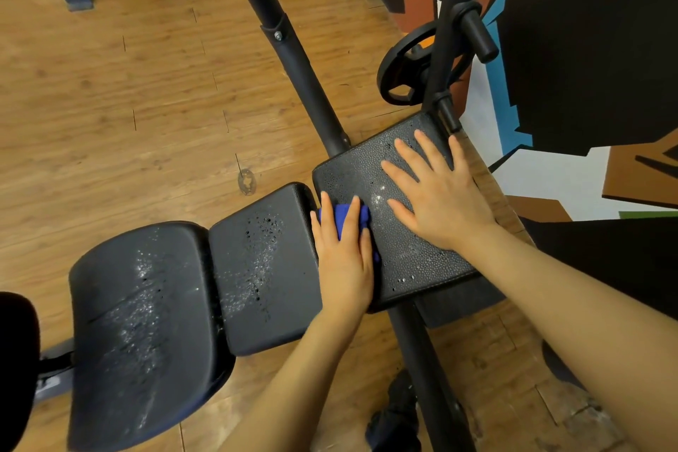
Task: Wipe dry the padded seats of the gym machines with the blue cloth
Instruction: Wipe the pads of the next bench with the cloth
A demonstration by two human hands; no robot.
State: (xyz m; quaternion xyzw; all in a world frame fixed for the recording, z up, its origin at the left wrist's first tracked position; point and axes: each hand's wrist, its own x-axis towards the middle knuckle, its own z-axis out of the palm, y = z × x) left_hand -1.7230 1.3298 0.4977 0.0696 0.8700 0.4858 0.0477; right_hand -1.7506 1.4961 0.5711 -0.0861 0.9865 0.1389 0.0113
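On the bench's textured black end pad (pixel 352 172), near its left edge, the left hand (pixel 345 260) presses the bunched blue cloth (pixel 343 218) with straight fingers; the right hand (pixel 436 198) lies flat, fingers spread. Two droplet-speckled smooth black pads (pixel 264 260) adjoin leftward; a black weight plate (pixel 403 62) stands beyond.

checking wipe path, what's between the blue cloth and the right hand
Only bare wet pad, glinting with droplets, lies between the cloth under the left hand and the flat right hand, per the head view.
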